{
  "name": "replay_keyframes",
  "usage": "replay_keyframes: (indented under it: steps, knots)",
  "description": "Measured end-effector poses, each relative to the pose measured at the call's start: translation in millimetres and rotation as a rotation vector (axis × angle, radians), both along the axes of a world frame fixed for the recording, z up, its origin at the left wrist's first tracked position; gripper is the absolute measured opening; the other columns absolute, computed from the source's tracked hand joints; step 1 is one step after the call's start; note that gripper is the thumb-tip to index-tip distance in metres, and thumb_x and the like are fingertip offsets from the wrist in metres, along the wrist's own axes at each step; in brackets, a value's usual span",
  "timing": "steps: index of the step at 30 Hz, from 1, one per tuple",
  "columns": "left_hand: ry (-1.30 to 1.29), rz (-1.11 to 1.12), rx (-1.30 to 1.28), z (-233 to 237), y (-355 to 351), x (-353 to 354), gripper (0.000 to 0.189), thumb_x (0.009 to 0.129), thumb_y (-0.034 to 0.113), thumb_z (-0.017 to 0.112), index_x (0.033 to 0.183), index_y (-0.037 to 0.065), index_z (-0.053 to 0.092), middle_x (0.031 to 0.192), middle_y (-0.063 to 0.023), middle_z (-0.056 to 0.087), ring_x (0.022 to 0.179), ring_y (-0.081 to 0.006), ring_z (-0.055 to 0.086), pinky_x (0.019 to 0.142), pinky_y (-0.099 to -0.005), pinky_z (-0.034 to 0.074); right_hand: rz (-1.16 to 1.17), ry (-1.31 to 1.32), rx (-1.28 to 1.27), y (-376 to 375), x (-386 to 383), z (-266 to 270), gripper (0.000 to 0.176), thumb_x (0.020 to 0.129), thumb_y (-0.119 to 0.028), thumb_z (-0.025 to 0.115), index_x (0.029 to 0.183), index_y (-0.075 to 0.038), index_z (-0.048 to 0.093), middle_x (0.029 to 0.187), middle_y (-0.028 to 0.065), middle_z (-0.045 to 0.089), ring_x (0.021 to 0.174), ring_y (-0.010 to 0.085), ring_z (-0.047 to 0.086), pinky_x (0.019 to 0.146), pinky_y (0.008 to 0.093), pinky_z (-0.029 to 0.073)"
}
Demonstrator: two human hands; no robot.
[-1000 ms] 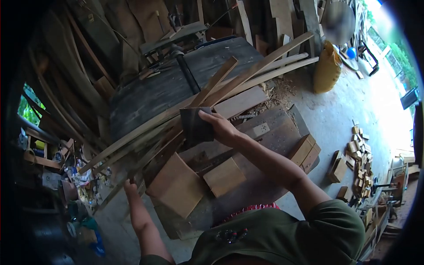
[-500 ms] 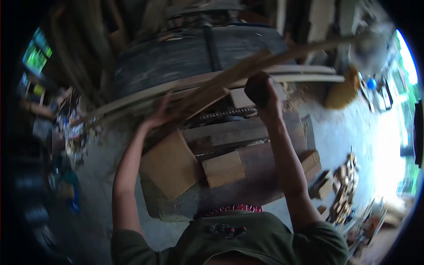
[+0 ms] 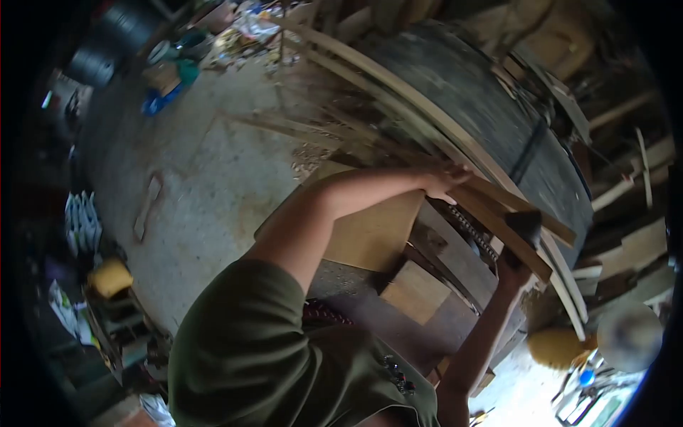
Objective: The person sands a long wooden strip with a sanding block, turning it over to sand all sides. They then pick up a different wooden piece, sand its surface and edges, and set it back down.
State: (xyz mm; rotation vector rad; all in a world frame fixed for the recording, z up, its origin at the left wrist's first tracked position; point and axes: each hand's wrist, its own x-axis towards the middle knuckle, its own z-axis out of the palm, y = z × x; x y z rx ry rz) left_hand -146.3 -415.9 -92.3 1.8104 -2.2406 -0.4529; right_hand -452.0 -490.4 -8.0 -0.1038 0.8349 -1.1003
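Observation:
My left hand [image 3: 445,180] is closed around long, narrow wooden strips [image 3: 501,224] over the workbench. Their far ends fan out toward the upper left and are smeared by motion. My right hand [image 3: 514,272] sits low near the strips' near end, its fingers partly hidden behind the front strip. A dark, blunt object [image 3: 525,226] is in its grasp and shows on both sides of that strip; its exact kind cannot be made out. Beneath my arms lie a flat tan board [image 3: 373,224] and a smaller wooden block [image 3: 416,292] on the bench top [image 3: 370,302].
Longer strips [image 3: 420,107] lie along a dark tabletop [image 3: 455,71] behind the bench. A toothed chain [image 3: 473,231] runs in a gap of the bench. A yellow sack [image 3: 555,347] is at lower right, and scraps [image 3: 249,32] litter the floor at the top.
My view has swung round to the left, showing more floor. The strips have turned with my hands, and their near end now lies close by my right hand. The dark object stays in that hand.

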Motion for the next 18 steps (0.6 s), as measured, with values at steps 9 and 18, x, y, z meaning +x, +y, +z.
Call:
replay_keyframes:
  steps: [9,18]
  knots:
    - [-0.45,-0.106,-0.238,-20.0,-12.4,-9.2,0.09,0.093,0.054,0.053,0.156,0.005,0.012,0.156,-0.0366,0.008,0.114,-0.0497,0.056,0.1,-0.0504,0.048,-0.235,0.166,0.112,5.5,-3.0,20.0,0.033,0.092,-0.031,0.059,0.114,-0.007,0.065,0.114,0.0128,0.069,0.108,0.0314,0.065,0.096,0.0479,0.053]
    - [-0.041,0.089,0.158,32.5,-20.5,-33.3,0.087,0.088,0.051,0.063,0.151,0.002,0.026,0.148,-0.0419,0.024,0.123,-0.0525,0.049,0.098,-0.0542,0.049,-0.385,0.457,-0.074,46.2,-76.3,30.5,0.039,0.091,-0.042,0.061,0.116,-0.012,0.063,0.109,0.0096,0.068,0.1,0.0288,0.066,0.085,0.0428,0.056]
